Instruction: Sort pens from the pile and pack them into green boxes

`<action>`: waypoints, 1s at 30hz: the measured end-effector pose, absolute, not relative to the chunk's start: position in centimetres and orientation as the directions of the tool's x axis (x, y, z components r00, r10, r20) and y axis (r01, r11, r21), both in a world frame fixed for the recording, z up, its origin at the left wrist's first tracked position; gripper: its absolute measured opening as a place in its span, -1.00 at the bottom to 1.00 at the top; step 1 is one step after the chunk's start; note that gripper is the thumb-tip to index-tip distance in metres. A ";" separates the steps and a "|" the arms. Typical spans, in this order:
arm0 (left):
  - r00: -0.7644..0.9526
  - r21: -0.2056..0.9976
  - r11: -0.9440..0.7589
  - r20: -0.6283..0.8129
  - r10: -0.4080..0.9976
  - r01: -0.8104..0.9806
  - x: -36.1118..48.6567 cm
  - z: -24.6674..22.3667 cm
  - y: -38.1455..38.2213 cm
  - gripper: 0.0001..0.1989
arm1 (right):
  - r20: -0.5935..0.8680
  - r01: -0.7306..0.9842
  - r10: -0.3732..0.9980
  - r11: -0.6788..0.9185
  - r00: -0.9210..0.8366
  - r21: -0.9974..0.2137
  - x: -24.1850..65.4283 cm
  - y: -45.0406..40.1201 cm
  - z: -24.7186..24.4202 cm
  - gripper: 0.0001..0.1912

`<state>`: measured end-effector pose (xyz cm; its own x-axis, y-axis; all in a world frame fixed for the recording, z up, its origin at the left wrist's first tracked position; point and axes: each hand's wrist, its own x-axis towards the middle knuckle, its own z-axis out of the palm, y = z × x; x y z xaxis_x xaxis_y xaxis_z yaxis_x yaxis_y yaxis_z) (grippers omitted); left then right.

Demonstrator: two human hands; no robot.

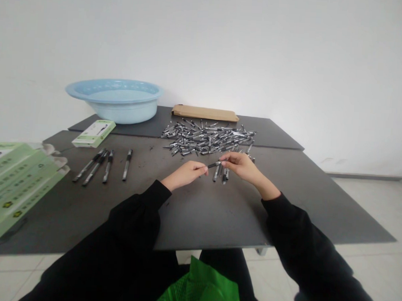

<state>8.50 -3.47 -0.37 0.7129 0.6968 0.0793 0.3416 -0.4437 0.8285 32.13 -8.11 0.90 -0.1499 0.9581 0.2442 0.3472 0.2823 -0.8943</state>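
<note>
A black-and-clear pen [214, 164] is stretched between my two hands above the table. Its left end is pinched in my left hand [189, 172], and my right hand [241, 166] has its fingers closed on the other end. Just below my right hand, a few pens [224, 175] lie on the table. Beyond both hands spreads a large heap of pens and pen parts [206, 138]. To the left, several pens [107, 166] lie apart from one another, roughly side by side, pointing away from me.
A light blue basin [122, 112] stands at the back left. Nearer are a small green-and-white box [94, 133] and flattened green cartons [17, 181] at the left edge. A brown cardboard piece [205, 113] lies behind the heap on the dark table [306, 205].
</note>
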 end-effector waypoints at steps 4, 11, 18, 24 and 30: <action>0.721 0.810 -0.494 0.133 0.680 0.317 8.5 -0.3 -3.6 -0.62 | 0.258 0.320 0.956 0.291 -0.143 -0.902 31.8 -8.3 1.1 -0.65; 0.743 0.797 -0.533 0.168 0.648 0.285 8.3 -0.2 -3.6 -0.63 | 0.251 0.247 0.956 0.282 -0.152 -0.927 31.7 -8.5 1.4 -0.66; 0.752 0.806 -0.534 0.182 0.634 0.256 8.4 -0.2 -3.6 -0.62 | 0.269 0.209 0.950 0.299 -0.162 -0.931 31.5 -8.7 1.6 -0.66; 0.684 0.885 -0.439 0.225 0.694 0.155 9.0 1.5 -4.9 -0.60 | 0.341 0.075 0.939 0.344 -0.047 -0.936 29.6 -9.1 2.7 -0.64; 0.666 0.770 -0.586 0.301 0.683 0.253 9.7 1.8 -6.4 -0.61 | 0.258 0.093 0.964 0.264 -0.073 -0.960 27.0 -9.1 1.8 -0.52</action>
